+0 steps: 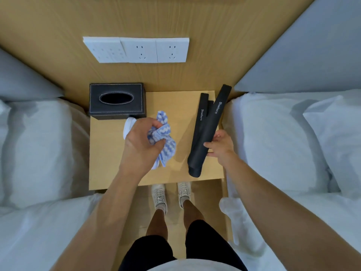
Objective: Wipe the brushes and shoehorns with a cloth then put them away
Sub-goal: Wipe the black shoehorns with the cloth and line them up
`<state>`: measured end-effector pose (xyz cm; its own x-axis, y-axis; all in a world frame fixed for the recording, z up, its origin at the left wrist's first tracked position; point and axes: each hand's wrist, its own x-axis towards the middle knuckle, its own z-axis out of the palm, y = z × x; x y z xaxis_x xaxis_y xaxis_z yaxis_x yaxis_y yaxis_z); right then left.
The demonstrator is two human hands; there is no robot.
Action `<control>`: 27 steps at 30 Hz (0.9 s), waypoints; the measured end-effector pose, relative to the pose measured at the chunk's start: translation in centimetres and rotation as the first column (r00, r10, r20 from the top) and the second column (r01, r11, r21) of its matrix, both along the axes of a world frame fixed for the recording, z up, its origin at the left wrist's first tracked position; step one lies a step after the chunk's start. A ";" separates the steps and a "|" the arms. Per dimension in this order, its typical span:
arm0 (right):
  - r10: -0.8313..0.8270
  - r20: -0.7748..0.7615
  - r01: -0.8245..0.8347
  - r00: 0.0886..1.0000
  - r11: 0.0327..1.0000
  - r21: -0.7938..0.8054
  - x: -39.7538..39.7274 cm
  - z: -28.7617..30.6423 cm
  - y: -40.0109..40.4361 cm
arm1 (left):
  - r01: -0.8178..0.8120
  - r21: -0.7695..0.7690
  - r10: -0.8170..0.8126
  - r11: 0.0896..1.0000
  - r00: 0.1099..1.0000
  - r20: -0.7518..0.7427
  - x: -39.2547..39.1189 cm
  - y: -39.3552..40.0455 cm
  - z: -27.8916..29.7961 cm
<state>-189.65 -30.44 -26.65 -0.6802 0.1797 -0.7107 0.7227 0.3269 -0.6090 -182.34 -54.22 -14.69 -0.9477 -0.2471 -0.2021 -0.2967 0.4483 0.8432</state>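
Observation:
Two long black sleeves printed "Shoehorn" lie side by side on the right part of the wooden bedside table (109, 153). The longer shoehorn sleeve (212, 122) runs from the back right corner toward the front; the shorter shoehorn sleeve (203, 110) lies just left of it. My right hand (220, 147) grips the longer sleeve near its lower half, thumb across the top. My left hand (142, 141) holds a bunched blue-and-white striped cloth (164, 139) above the table's middle. A white object (129, 127) is partly hidden under my left hand.
A black leather tissue box (117, 100) stands at the table's back left corner. White wall sockets (136, 49) sit on the wooden panel behind. Beds with white pillows (273, 137) flank the table on both sides. My feet in white shoes (172, 194) stand at the table's front.

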 end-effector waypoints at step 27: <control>0.042 -0.905 -0.388 0.424 0.911 -0.140 -4.4 38.0 -4.9 | 0.011 -0.327 -0.273 0.945 0.581 -0.767 -8.4 2.6 31.7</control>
<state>-194.04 -35.36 11.33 -0.9396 -0.1567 0.3043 -0.3188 0.0775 -0.9446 -190.74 -51.66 17.04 -0.7175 -0.0117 0.6965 0.5193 0.6574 0.5460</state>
